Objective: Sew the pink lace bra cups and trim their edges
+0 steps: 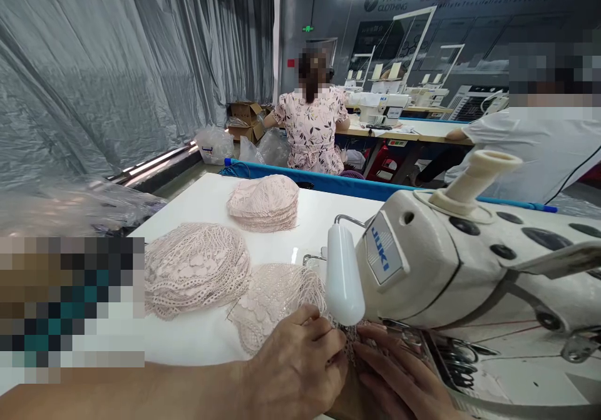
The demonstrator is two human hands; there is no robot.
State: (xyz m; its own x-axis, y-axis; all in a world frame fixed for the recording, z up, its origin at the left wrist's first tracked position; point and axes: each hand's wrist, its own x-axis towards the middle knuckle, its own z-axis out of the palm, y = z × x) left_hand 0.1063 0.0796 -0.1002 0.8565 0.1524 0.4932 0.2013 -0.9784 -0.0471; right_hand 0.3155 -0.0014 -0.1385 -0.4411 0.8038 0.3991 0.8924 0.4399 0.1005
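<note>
My left hand point(300, 357) is closed, its fingers pinching the edge of a pale pink lace piece point(267, 295) beside the sewing machine. My right hand point(404, 370) lies with fingers stretched out over the near end of the lace, close to the needle area. The JUKI sewing machine point(422, 263) stands to the right, and its white lamp point(345, 276) hides the needle and part of the lace. Left of the held piece is a stack of lace pieces point(197, 270). Farther back sits a second stack of pale pink cups point(263, 201).
The white table point(188, 338) has a blue cloth edge point(347, 182) along its far side. One person point(312, 126) sits ahead, facing away; another in a white shirt point(530, 151) is at right. Plastic bags point(216, 144) and cardboard boxes point(246, 119) lie beyond. A blurred patch covers the left edge.
</note>
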